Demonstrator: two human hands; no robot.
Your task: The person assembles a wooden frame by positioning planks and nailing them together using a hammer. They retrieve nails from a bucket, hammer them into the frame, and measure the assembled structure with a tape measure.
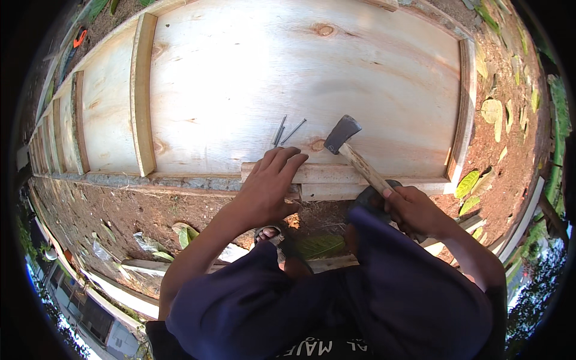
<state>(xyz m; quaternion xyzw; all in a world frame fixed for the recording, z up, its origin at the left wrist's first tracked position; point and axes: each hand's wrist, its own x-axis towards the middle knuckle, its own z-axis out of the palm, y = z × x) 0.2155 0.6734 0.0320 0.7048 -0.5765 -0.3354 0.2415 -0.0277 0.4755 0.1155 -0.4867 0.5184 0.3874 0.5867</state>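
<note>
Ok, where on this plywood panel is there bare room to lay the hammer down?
The plywood panel is bare between the upright batten and the right-edge batten, above the loose nails. The near edge is crowded: left hand on the wood strip, hammer in the right hand.

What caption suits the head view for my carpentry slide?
Left hand steadies a wooden strip on a plywood panel beside loose nails; right hand grips a hammer.
</note>
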